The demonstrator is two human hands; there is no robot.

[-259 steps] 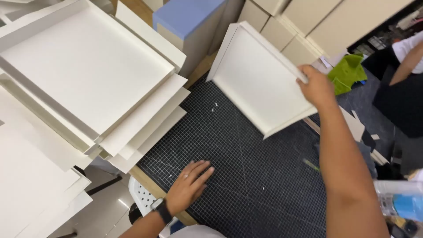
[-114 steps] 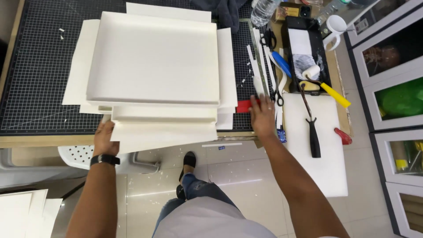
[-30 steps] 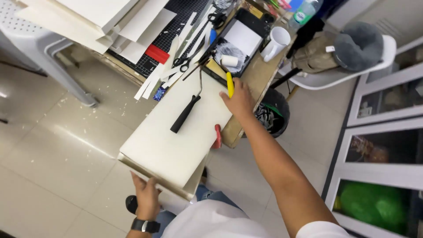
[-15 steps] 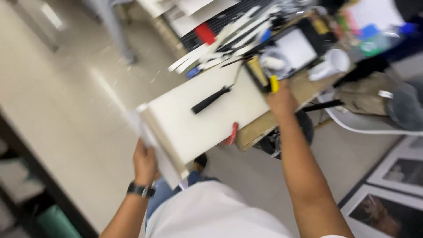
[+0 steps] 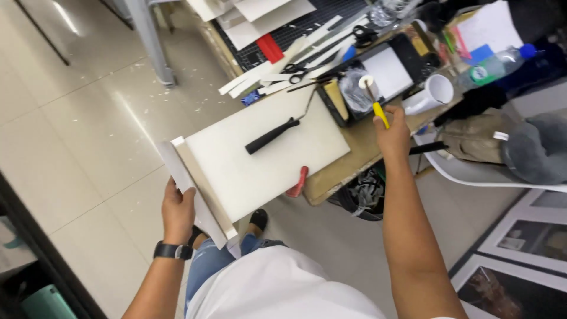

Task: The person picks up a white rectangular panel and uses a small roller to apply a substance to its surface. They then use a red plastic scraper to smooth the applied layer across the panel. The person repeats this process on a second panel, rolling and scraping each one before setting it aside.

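The left hand (image 5: 178, 208) is closed around the near end of a long white board (image 5: 192, 190) that stands on its edge against the near side of a big white panel (image 5: 260, 156), with the fingers wrapped under it and the thumb on top. The right hand (image 5: 391, 131) is stretched out over the wooden table (image 5: 354, 158) and grips the yellow handle (image 5: 381, 114) of a small tool, probably a brush, whose upper end points into the black tray (image 5: 378, 74); the fingers are closed tight around the handle. On the panel lies a roller with black handle (image 5: 273, 135), untouched, and a red tool (image 5: 297, 182) hangs at the panel's near edge. A white mug (image 5: 434, 93) stands just beside the tray. I judge the step in hand is taking the brush from the tray while the board is kept steady. The next move calls for a firm hold on the board, so it does not tip, and a careful lift of the brush.
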